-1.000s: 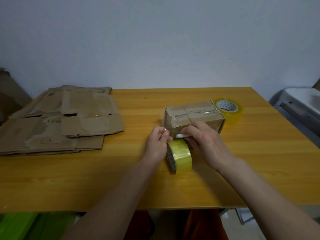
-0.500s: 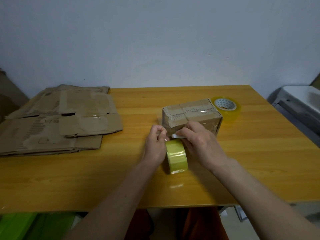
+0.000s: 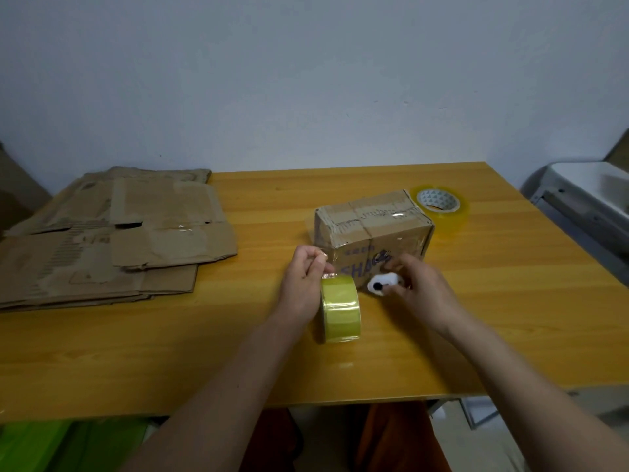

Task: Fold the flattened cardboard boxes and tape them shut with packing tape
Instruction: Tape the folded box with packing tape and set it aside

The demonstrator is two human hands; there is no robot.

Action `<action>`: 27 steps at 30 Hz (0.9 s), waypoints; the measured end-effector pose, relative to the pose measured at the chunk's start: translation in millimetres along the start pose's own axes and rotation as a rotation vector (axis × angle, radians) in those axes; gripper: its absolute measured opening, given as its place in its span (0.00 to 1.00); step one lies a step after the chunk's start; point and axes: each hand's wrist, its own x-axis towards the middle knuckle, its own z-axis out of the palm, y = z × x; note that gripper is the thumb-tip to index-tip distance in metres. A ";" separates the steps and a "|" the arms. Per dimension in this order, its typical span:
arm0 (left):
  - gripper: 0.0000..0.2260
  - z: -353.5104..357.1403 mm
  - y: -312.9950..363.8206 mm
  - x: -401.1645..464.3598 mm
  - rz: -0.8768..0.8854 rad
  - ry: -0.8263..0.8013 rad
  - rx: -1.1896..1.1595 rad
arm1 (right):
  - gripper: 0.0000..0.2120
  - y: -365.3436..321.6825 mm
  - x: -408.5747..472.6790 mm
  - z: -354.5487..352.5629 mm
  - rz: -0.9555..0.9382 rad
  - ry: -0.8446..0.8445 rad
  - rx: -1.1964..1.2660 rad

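We find a folded cardboard box (image 3: 372, 233) standing on the wooden table (image 3: 510, 318), its top seams already taped, directly beyond both sets of fingertips. A yellow tape roll (image 3: 340, 308) stands on edge just below the left hand's fingers, against the left hand (image 3: 303, 284). That hand has thumb and forefinger pinched on the clear loose end of tape, which runs from the roll up toward the near left corner of the box. The right hand (image 3: 418, 287) has its fingers curled round a small white cutter (image 3: 381, 284) with a dark spot on its end, held just right of the roll and in front of the box's printed face. Beyond the box, well past the right fingers, lies a second tape roll (image 3: 440, 209) lying flat. Far to the left of the left fingers we note a stack of flattened cardboard boxes (image 3: 112, 240)
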 end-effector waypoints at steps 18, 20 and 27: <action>0.08 -8.7 0.0 -1.8 -0.068 -0.069 -0.173 | 0.18 -53.8 43.4 9.9 -0.470 0.074 -0.220; 0.08 -12.2 -2.1 -1.5 -0.092 -0.098 -0.163 | 0.17 -52.0 46.2 9.9 -0.456 0.095 -0.156; 0.08 -24.2 -7.2 -6.2 -0.129 -0.087 -0.208 | 0.18 -53.8 54.0 8.6 -0.382 0.067 -0.098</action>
